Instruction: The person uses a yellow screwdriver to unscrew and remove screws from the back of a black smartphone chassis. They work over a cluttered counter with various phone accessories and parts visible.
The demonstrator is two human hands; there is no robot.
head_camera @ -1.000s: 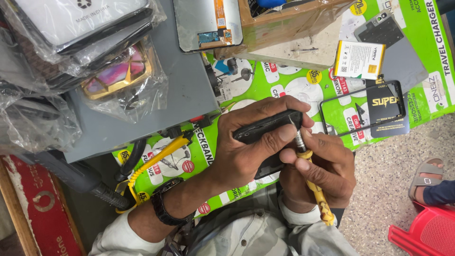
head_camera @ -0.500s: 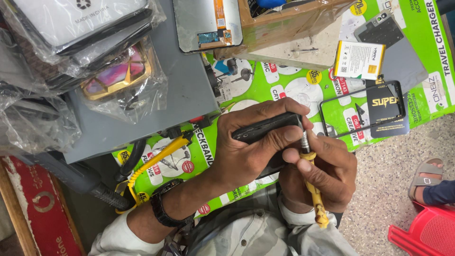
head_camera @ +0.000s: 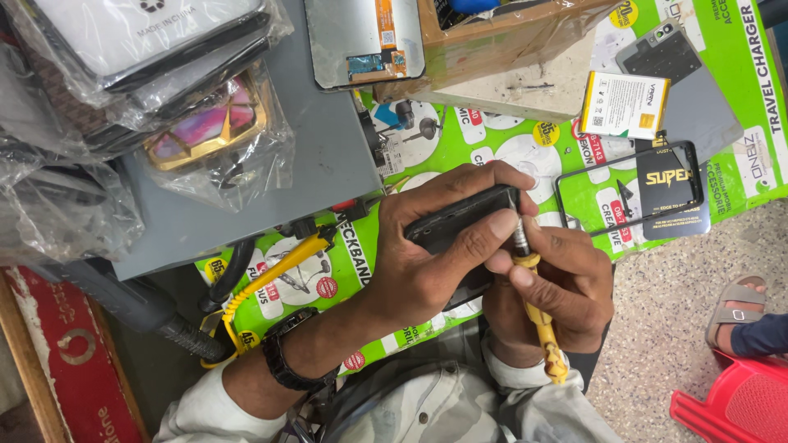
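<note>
The left hand (head_camera: 427, 262) has its grip wrapped around a dark phone (head_camera: 460, 223), fingers over the top edge and the thumb pressed against the near side, holding it just above the lap and in front of the desk (head_camera: 246, 205). The right hand (head_camera: 558, 287) is clenched around a yellow-handled screwdriver (head_camera: 538, 316), its metal tip set against the right end of the phone, the handle running down and out past the heel of the hand. The two hands touch at the thumbs. A black wristwatch (head_camera: 287, 361) sits on the left wrist. Just beyond the phone lies an empty black phone frame (head_camera: 628, 193) on green printed packaging (head_camera: 484, 139), with a white battery (head_camera: 624, 104) near it. To the left, a yellow coiled cable (head_camera: 271, 275) lies beside a grey board carrying phone cases in clear plastic bags (head_camera: 205, 131).
</note>
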